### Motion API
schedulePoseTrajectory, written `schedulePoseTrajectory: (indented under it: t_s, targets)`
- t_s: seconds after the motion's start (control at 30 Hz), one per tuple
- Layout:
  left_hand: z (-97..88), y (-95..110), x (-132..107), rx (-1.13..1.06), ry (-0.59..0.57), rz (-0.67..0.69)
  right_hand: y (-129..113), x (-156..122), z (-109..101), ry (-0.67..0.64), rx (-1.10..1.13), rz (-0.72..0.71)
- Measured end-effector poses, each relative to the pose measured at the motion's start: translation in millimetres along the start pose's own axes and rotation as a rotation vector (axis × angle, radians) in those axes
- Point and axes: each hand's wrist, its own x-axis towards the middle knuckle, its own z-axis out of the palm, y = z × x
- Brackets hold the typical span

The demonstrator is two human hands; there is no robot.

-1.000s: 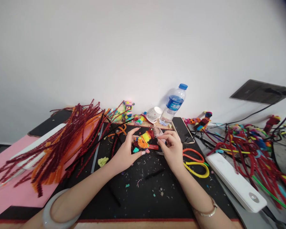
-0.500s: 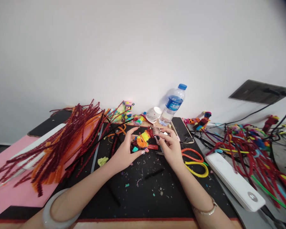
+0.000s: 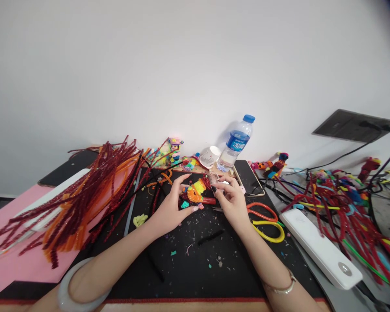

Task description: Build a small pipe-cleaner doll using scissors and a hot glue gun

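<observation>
A small pipe-cleaner figure [image 3: 198, 189] in orange, yellow and glittery red lies tilted between my hands, above the black mat [image 3: 195, 264]. My left hand [image 3: 170, 206] grips its left side, with the thumb below and the fingers behind, partly hidden. My right hand [image 3: 232, 201] closes thumb and fingertips on a small, see-through brownish piece [image 3: 213, 177] at the figure's red end; its exact kind is unclear. Right under the figure, a red tube-like item [image 3: 209, 201] lies on the mat. Scissors [image 3: 266, 221] with orange and yellow handles rest beside my right wrist.
Red and orange pipe cleaners [image 3: 94, 195] heap up at left over a pink sheet [image 3: 6, 255]. A water bottle [image 3: 236, 143], a paper cup [image 3: 209, 157] and a phone [image 3: 248, 175] stand or lie behind. A white power bank [image 3: 321, 249] and tangled pipe cleaners [image 3: 338, 208] fill the right.
The figure has turned slightly between my fingers. Both hands otherwise keep nearly the same place and hold.
</observation>
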Motion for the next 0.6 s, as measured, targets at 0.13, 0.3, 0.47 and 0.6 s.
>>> schedulePoseTrajectory:
  t_s: [0.13,0.3,0.47,0.6]
  targets:
    - [-0.2,-3,2,-0.036,0.003,-0.001,-3,0,-2,-0.006,0.004,-0.019]
    - [-0.6,-11,6,-0.092,0.046,0.055,-2,2,-4,-0.022,0.030,-0.033]
    - [-0.2,-14,7,-0.111,0.037,0.067,0,2,-2,-0.026,0.031,-0.013]
    - [0.4,-14,6,-0.103,0.030,0.063,0,2,-2,-0.024,0.022,-0.019]
